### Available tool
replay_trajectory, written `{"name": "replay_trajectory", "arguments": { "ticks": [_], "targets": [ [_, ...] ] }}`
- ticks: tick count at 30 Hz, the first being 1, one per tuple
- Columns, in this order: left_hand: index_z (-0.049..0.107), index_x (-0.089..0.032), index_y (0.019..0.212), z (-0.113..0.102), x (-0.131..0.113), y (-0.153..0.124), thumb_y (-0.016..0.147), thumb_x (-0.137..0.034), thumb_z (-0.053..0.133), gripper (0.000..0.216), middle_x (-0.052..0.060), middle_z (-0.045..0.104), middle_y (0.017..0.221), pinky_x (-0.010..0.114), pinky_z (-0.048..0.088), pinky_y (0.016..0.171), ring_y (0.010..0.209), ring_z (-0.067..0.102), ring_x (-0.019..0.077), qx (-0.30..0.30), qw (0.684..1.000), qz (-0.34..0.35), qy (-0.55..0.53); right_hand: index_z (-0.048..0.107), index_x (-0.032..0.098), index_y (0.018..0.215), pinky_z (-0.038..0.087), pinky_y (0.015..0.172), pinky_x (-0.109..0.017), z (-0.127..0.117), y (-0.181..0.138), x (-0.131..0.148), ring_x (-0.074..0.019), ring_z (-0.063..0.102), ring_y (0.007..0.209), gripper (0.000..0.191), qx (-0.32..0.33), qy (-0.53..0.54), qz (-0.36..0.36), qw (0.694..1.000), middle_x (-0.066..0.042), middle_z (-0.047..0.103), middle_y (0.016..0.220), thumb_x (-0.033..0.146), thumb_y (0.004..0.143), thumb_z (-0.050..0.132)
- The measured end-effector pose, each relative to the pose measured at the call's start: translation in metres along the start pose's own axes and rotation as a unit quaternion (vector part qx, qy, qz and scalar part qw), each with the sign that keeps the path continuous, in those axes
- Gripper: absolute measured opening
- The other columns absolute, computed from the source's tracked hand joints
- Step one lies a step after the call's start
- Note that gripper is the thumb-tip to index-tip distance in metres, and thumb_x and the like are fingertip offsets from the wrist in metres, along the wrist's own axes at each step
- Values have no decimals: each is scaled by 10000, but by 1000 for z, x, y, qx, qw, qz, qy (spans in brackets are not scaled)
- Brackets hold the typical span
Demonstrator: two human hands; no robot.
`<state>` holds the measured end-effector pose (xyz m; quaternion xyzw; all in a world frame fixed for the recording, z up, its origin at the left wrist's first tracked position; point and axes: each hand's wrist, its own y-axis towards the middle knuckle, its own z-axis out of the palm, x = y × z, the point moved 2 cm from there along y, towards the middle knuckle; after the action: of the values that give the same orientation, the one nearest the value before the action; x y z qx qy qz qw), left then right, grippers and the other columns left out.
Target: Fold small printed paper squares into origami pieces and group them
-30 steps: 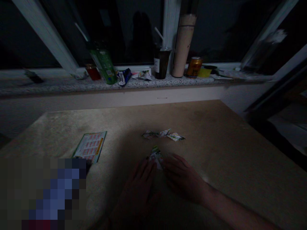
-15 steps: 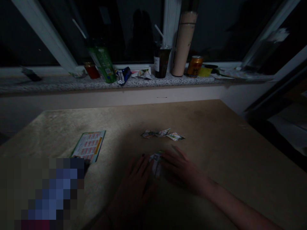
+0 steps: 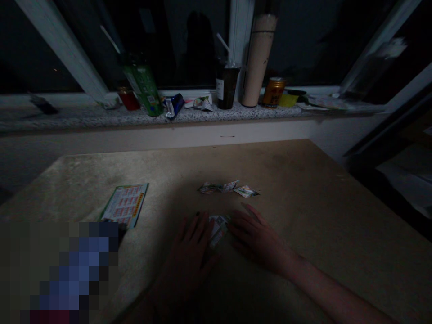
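- Printed paper (image 3: 218, 230): small, whitish with green along an edge, creased; dim light, exact fold unclear. Lies on the desk (image 3: 293, 184), between the hands.
- Hands: apart, flanking the paper. Left hand (image 3: 191, 240) flat, fingers spread on its left side; right hand (image 3: 254, 236) bent, fingertips at its right edge, pinch or not cannot be told.
- Just beyond the paper: row of folded pieces (image 3: 230, 186).
- Well left of the paper: printed card (image 3: 126, 203).
- Desk surface stretches wide to the paper's right; far edge well beyond it, below the windowsill (image 3: 192, 116).
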<state>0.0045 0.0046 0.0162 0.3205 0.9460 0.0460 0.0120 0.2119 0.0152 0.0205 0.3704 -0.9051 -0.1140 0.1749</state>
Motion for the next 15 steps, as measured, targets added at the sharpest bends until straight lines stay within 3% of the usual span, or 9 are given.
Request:
{"name": "replay_trajectory", "arguments": {
  "ticks": [5,10,15],
  "targets": [
    [395,-195,1346,-5,1,5,890,-434,444,517,101,389,1404,505,228,1054,1266,344,285,-2,1000,-11,-17,582,165,1150,232,1104,-472,2,-2,1,-220,446,1221,296,-3,28,-32,999,-80,579,1236,242,883,483],
    [462,-207,1292,-10,0,11,870,-382,510,460,90,547,1190,496,289,1019,1097,474,265,-6,999,-23,-39,620,210,1072,182,1117,-462,5,-4,1,-188,514,1151,225,-24,74,-43,996,-27,657,1119,237,894,484],
    [508,-199,1232,-10,1,18,861,-324,557,394,70,588,1133,409,390,950,1040,517,242,5,999,19,-34,589,219,1122,289,1075,-412,6,-4,0,-157,578,1067,251,-9,106,-38,994,-31,655,1124,219,886,503]
  ]
}}
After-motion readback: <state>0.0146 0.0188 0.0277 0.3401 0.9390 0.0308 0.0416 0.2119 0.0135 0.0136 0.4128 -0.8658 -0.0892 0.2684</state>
